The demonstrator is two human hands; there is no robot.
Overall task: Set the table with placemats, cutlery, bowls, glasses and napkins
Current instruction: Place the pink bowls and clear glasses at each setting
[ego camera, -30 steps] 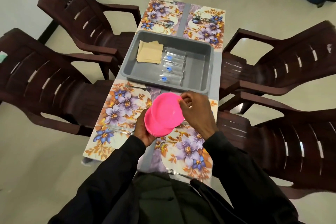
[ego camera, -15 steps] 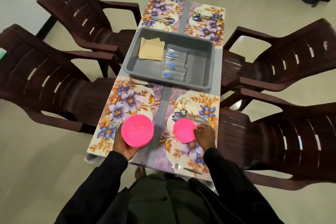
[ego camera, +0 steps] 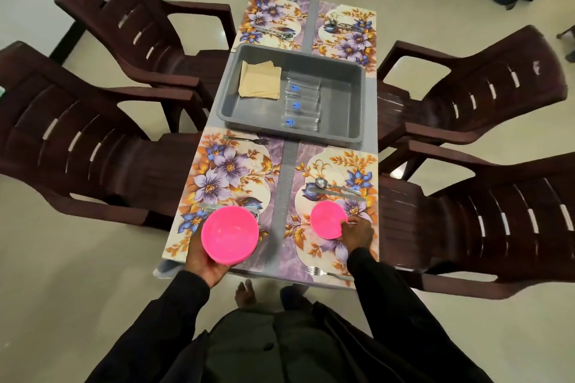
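Grey table (ego camera: 283,183) ringed by brown chairs (ego camera: 93,140). At 7 o'clock, left hand (ego camera: 202,261) cupping stack (ego camera: 230,232) of pink bowls from below, fingers mostly hidden. At 12, bin (ego camera: 370,96) with napkins (ego camera: 259,79) and glasses (ego camera: 301,106). At 5, right hand (ego camera: 357,233) pinching bowl (ego camera: 326,219) by its rim on placemat (ego camera: 339,162), near spoon (ego camera: 322,182). Risks: stack tipping off palm at table edge through a tilt; bowl knocking spoon through a forward slide.
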